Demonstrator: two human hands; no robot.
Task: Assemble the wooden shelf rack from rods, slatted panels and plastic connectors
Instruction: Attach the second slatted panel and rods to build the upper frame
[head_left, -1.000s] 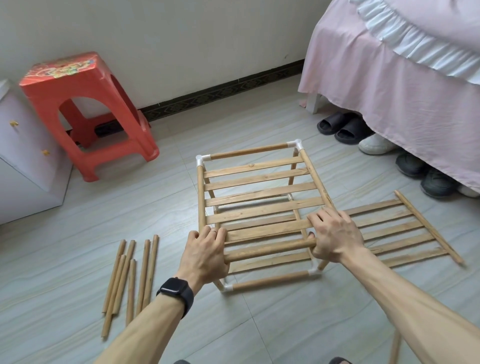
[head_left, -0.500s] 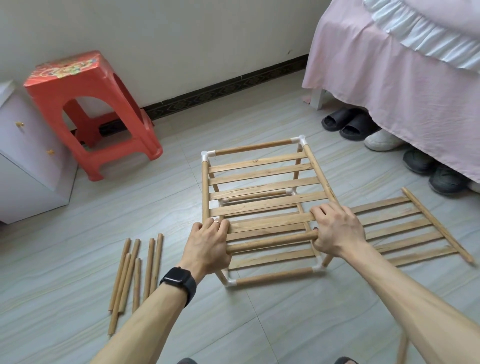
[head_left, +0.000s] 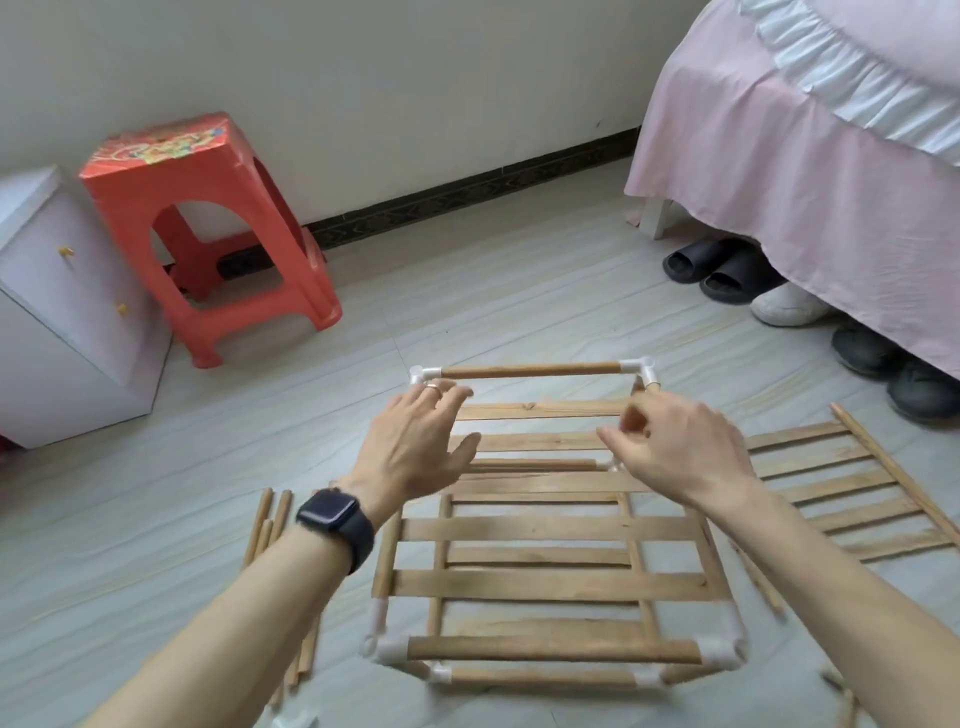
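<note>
Left hand (head_left: 415, 447) spread, right hand (head_left: 675, 452) loosely curled, both empty above the shelf rack (head_left: 545, 530). I reckon an uneven push pops the far-right connector (head_left: 636, 368).

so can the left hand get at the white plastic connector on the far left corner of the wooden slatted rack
Probably yes. The left hand hovers open above the wooden slatted rack, reaching almost to the white plastic connector at that corner, and nothing lies between them.
</note>
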